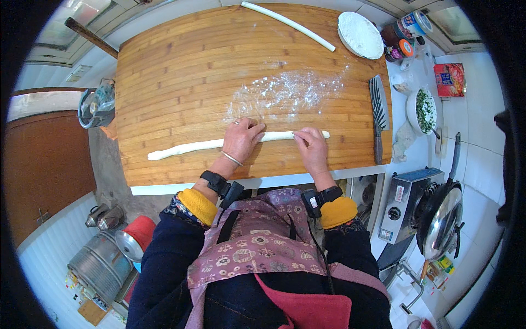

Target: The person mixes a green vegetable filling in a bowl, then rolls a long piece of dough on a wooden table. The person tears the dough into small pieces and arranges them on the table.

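A long rope of pale dough (189, 147) lies across the near part of a wooden board (164, 90). My left hand (242, 137) is on the rope near its middle, fingers and thumb closed around it. Close to the rope's right end, my right hand (311, 146) pinches it between thumb and fingers. Beyond both hands, white flour (287, 90) is scattered on the wood. At the board's far edge lies a smooth white rod (289, 25), whose material I cannot tell.
A cleaver (379, 111) lies at the board's right edge, below a bowl of flour (361, 36). Further right are jars (398, 50), a bowl of chopped greens (423, 111) and a gas stove (404, 205) with a lidded pan (441, 222). A bucket (96, 107) stands left of the board.
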Demonstrator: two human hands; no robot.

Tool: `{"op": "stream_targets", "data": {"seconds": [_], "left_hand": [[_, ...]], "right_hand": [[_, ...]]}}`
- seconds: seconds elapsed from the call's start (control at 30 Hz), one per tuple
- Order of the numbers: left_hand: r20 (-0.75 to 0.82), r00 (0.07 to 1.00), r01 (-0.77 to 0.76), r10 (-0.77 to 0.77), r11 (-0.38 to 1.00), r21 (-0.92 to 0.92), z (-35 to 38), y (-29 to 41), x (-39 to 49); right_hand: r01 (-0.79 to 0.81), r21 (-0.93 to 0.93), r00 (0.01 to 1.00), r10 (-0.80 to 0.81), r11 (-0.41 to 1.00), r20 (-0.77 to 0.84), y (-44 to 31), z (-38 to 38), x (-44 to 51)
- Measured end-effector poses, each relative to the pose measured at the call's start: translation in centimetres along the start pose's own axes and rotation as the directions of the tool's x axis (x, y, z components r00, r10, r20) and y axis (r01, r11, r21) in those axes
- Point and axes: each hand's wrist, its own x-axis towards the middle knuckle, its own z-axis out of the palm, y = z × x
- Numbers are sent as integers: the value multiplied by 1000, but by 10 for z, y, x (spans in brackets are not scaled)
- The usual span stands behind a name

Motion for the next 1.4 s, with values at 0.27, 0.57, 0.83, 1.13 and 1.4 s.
{"op": "stream_targets", "data": {"seconds": [0.27,0.57,0.83,1.13,1.4], "left_hand": [[36,999,7,-7,1000,17,-2,-1,-1],[25,1000,-1,1,1000,1,1,-3,-4],[52,998,28,-31,999,40,1,8,0],[223,965,67,-141,949,307,29,57,-40],[98,973,158,-208,915,371,-8,-3,-2]], "right_hand": [[-37,-88,996,44,995,74,-2,3,10],[-160,130,987,156,979,40,6,-8,-13],[-114,-474,743,391,873,542,6,-93,-121],[190,-285,968,-130,940,215,-41,28,3],[143,-592,982,-41,793,182,-8,40,37]]}}
